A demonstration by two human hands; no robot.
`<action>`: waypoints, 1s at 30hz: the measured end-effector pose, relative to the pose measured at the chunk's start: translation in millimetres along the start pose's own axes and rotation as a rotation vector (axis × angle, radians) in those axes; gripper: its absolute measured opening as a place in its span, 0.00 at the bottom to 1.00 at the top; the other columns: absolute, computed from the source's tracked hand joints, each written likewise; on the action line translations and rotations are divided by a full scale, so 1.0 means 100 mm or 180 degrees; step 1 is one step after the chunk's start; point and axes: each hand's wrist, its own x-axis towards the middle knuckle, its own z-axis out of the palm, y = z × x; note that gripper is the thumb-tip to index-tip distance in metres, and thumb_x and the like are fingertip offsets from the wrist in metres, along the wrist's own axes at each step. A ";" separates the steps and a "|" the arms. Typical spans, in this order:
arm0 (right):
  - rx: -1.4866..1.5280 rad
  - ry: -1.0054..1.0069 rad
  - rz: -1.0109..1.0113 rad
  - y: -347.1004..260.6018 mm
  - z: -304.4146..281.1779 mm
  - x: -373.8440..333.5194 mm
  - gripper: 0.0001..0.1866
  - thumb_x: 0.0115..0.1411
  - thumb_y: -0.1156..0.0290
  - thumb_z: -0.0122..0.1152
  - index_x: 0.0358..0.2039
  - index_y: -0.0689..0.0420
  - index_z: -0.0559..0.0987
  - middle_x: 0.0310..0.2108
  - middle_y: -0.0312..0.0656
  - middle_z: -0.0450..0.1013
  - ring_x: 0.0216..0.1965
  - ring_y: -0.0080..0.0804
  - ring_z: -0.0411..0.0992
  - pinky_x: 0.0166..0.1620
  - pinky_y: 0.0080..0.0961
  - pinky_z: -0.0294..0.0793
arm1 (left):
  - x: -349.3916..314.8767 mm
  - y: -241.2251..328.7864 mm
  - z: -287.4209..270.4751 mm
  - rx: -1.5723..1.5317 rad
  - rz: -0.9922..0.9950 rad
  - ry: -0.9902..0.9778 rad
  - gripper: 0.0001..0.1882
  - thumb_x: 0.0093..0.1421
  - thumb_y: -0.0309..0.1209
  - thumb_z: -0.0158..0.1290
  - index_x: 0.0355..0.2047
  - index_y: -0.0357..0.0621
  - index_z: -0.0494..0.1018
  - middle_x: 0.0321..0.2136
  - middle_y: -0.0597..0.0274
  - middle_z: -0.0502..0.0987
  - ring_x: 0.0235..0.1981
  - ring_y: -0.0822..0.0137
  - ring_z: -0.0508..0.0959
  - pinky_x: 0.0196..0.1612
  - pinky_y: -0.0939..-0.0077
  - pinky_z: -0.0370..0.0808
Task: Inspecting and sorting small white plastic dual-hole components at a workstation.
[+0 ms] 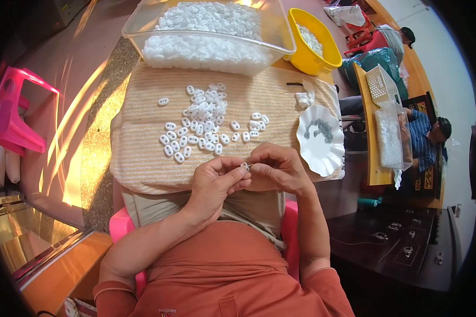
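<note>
Close to the table's near edge, my left hand pinches a small white plastic piece between thumb and fingertips. My right hand meets it there, its thumb and forefinger pressed together against the piece's right side. Whatever those right fingertips hold is too small to make out. Beyond my hands lies a loose pile of white oval two-holed plastic pieces, with several strays around it. A white scalloped plate to the right of my right hand bears a scatter of tiny grey parts.
A striped cloth covers the table. At its far side stand a clear bin full of white pieces and a yellow basin. A pink stool is at left. Two people sit at right, one in a blue striped shirt.
</note>
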 end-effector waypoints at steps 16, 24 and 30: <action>0.0227 -0.0113 0.0089 0.06 0.03 -0.01 0.04 0.58 0.77 0.59 0.32 0.66 0.77 0.33 0.40 0.73 0.34 0.22 0.71 0.38 0.18 0.70 | 0.00 -0.03 -0.01 0.0185 0.0072 -0.0030 0.09 0.58 0.23 0.55 0.39 0.32 0.73 0.31 0.59 0.78 0.29 0.74 0.78 0.35 0.85 0.78; -0.0280 0.0403 0.0005 -0.04 -0.05 0.00 0.05 0.58 0.78 0.59 0.35 0.66 0.77 0.33 0.38 0.73 0.34 0.21 0.70 0.37 0.18 0.70 | 0.01 -0.05 -0.02 0.0140 0.0054 -0.0071 0.08 0.59 0.22 0.53 0.39 0.36 0.71 0.30 0.58 0.77 0.30 0.70 0.79 0.37 0.79 0.79; -0.2396 0.1190 -0.0842 0.05 0.01 0.20 0.07 0.53 0.80 0.59 0.35 0.61 0.78 0.32 0.44 0.74 0.31 0.34 0.75 0.33 0.25 0.72 | 0.00 -0.04 -0.03 0.0107 0.0049 -0.0063 0.08 0.59 0.22 0.53 0.39 0.36 0.71 0.30 0.58 0.77 0.31 0.70 0.79 0.38 0.78 0.80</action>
